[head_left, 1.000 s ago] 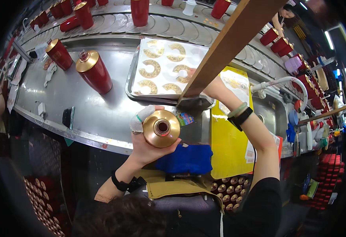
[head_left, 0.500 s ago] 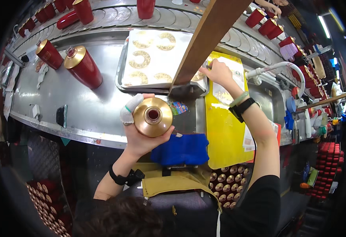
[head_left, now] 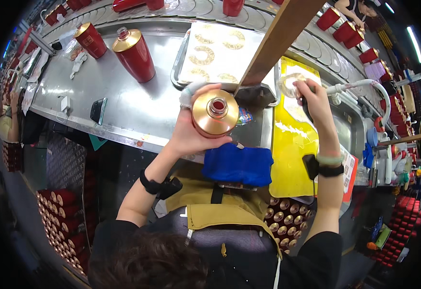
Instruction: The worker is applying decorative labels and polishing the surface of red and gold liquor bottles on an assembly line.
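My left hand is wrapped round a red bottle with a gold shoulder and an open neck, its mouth turned up towards me. A white cloth cover sits on one finger of that hand. Over the yellow board my right hand is closed, thumb and fingertips pinched at the edge of a curved gold decal. The decal is above a white sheet on the board. Something dark shows under the right palm; I cannot make out what.
A metal tray holds a sheet of curved gold decals. Two bottles stand to the left, a nearer one and a farther one. A wooden post slants across. A blue cloth bundle lies at the bench edge; a conveyor runs behind.
My right hand has moved from the tray's edge onto the yellow board, with the curved decal now at its fingertips. My left hand still grips the bottle. The whole view has shifted.
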Tool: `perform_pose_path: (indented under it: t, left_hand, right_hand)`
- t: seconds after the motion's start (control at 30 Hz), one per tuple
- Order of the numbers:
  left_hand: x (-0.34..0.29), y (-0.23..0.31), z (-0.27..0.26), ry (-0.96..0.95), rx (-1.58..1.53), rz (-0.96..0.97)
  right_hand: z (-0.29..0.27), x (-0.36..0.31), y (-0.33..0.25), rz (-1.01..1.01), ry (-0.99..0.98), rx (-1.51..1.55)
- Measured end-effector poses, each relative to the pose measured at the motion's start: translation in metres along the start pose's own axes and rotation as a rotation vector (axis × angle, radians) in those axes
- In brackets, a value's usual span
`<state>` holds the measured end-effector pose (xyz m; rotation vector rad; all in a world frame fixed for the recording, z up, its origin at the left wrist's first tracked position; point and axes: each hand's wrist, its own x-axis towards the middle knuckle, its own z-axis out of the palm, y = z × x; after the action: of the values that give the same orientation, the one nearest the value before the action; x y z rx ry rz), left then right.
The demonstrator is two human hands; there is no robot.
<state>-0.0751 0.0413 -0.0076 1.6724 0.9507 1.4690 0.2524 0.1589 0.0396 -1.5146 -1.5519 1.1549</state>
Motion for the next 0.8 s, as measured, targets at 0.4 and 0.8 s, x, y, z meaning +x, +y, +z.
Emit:
perform_pose_path:
  t: [0.4, 0.8]
  left_hand:
    - [0.071, -0.012, 0.007, 0.079, -1.69, -0.725]
    - [0.075, -0.013, 0.0, 0.098, -1.708, -0.77]
  right_hand:
    - [0.034, -0.133, -0.04, -0.046, 0.138, 0.668]
    - [0.053, -0.142, -0.045, -0.139, 0.081, 0.672]
